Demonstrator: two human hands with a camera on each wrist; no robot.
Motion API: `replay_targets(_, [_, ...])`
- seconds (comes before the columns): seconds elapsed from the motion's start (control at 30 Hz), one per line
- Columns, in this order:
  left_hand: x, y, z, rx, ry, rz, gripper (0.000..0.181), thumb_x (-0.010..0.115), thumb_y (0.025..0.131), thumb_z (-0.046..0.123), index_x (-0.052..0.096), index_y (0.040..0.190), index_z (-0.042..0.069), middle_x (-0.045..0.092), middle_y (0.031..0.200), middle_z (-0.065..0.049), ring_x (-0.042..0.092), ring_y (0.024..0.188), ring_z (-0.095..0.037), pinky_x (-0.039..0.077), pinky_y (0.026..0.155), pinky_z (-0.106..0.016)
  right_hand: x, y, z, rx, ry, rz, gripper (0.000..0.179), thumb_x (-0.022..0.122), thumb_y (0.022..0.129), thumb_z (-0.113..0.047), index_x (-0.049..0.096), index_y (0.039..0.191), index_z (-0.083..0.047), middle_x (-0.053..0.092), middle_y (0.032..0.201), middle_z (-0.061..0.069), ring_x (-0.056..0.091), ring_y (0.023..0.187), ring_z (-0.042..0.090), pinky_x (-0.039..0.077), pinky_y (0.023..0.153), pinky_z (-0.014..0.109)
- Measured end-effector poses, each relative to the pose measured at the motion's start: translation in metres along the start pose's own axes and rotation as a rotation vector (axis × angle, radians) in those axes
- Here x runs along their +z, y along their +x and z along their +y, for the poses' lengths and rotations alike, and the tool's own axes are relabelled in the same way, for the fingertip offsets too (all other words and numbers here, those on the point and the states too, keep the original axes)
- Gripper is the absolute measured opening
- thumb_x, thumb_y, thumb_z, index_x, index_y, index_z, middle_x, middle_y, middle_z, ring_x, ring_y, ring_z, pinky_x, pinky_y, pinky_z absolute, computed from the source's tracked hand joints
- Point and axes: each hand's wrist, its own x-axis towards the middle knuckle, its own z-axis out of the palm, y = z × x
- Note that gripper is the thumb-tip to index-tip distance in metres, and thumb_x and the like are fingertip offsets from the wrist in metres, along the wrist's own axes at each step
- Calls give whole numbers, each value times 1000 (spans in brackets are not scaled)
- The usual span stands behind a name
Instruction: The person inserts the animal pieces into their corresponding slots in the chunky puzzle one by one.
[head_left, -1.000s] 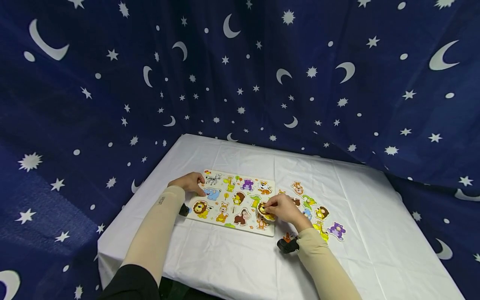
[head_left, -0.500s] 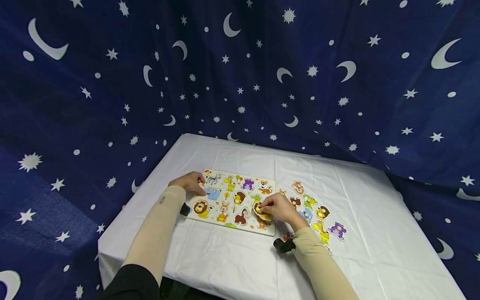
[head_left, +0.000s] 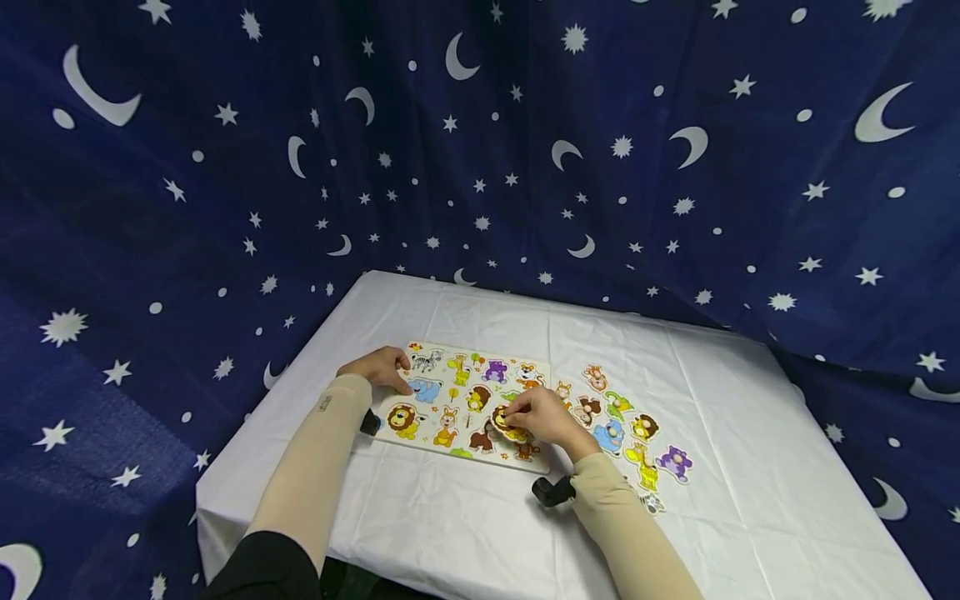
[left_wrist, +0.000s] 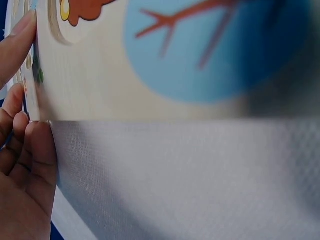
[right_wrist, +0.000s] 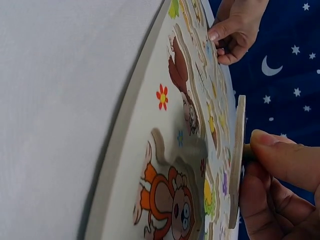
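A wooden puzzle board with animal-shaped recesses lies on the table. At its left edge my left hand holds it, thumb on the top face and curled fingers beside the rim. Over the right part of the board, my right hand pinches a lion puzzle piece by its small knob. The right wrist view shows this piece edge-on, raised above the board. Below it, the monkey picture and the gorilla picture show in their recesses.
Right of the board lie several loose knobbed pieces, among them an elephant, a giraffe, a hedgehog, a purple hippo and a zebra. A white cloth covers the table; a dark curtain hangs behind.
My right hand has moved left across the board with the lion piece, uncovering more of the loose elephant and zebra pieces. The left hand stays at the board's left edge.
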Motion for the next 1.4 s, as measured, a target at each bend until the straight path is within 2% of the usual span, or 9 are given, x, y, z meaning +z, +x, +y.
replay_targets(0.37, [1, -1, 0, -6, 8, 8, 44, 86, 78, 14, 57, 110, 5, 44, 98, -7, 45, 93, -22, 36, 81, -34, 6, 6, -3, -15, -20, -9, 5, 74, 86, -1, 79, 87, -1, 76, 89, 12, 65, 77, 10, 55, 72, 27])
replay_targets(0.63, [0, -3, 1, 23, 2, 19, 41, 85, 79, 11, 57, 107, 4, 43, 93, -6, 44, 90, -21, 35, 79, -33, 14, 11, -12, -41, -6, -26, 6, 73, 86, 0, 78, 86, -1, 76, 89, 12, 64, 75, 10, 53, 67, 24])
replay_targets(0.9, [0, -3, 0, 23, -17, -3, 41, 85, 78, 11, 57, 108, 3, 43, 93, -6, 44, 88, -20, 36, 78, -32, 26, 17, -21, -21, -3, -34, 5, 74, 86, -2, 78, 84, -3, 75, 87, 8, 62, 76, 9, 52, 68, 24])
replay_targets(1.2, [1, -3, 0, 20, -20, 7, 41, 86, 78, 10, 57, 107, 4, 42, 93, -5, 43, 90, -20, 35, 79, -33, 32, 22, -29, -17, 21, -58, 6, 73, 87, -1, 78, 87, -3, 75, 87, 9, 62, 73, 8, 52, 65, 23])
replay_targets(1.4, [1, -2, -1, 25, -20, 5, 42, 86, 77, 10, 57, 106, 4, 43, 93, -5, 44, 89, -21, 35, 78, -33, 38, 27, -33, -16, 7, -43, 5, 75, 86, -5, 79, 87, -6, 76, 89, 7, 63, 76, 9, 52, 69, 24])
